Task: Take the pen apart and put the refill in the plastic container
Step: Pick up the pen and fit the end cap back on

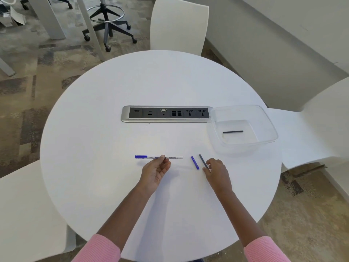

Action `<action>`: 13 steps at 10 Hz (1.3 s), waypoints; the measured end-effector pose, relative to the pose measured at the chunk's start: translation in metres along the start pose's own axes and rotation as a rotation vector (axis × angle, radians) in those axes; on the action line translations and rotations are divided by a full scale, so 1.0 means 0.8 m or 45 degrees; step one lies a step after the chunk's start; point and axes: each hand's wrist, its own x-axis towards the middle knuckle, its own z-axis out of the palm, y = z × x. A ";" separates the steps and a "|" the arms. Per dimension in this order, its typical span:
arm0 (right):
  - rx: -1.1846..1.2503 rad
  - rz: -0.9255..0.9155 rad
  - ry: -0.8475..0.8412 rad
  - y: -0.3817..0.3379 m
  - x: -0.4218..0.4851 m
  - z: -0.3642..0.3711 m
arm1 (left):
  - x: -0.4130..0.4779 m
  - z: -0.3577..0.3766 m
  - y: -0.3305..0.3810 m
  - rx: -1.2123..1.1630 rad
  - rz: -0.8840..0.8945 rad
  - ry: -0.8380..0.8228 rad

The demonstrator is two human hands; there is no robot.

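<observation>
Here, seen from the head camera, a round white table (113, 110) fills the middle of the view, with a silver and black socket panel (167, 114) set into its centre. The left hand (157, 170) reaches in from the near side, palm turned partly up. Its thumb and fingertips pinch the middle of the pen (170, 157), a white barrel that lies left to right with a blue cap on its left end. Whether the barrel touches the table cannot be told. To the right, the right hand (217, 172) pinches the near end of the refill (202, 160), a thin dark grey stick, between thumb and forefinger. The stick slants away to the far left, and its far end is free. Between the two hands a short blue plug (195, 162) lies on the table just left of the refill, apart from both hands. The clear container (272, 127) stands at the right edge of the table, just beside the right end of the panel and beyond the right hand. On its floor lies a dark stick (232, 132), set left to right. Pink sleeves (98, 248) cover both forearms at the near edge. White chairs (179, 25) stand at the far, left and right sides, and a wheeled stool base (108, 21) stands on the carpet at the far left.
</observation>
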 end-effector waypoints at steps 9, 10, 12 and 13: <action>1.472 -0.023 -0.007 -0.075 -0.031 -0.052 | -0.026 0.010 0.000 -0.153 -0.077 -0.002; 1.517 -0.034 -0.040 -0.080 -0.033 -0.049 | -0.029 0.012 0.001 -0.163 -0.084 0.000; 1.536 -0.047 -0.084 -0.085 -0.035 -0.043 | -0.033 0.016 0.002 -0.168 -0.095 -0.012; 1.531 -0.053 -0.078 -0.085 -0.034 -0.042 | -0.034 0.018 0.003 -0.179 -0.102 -0.011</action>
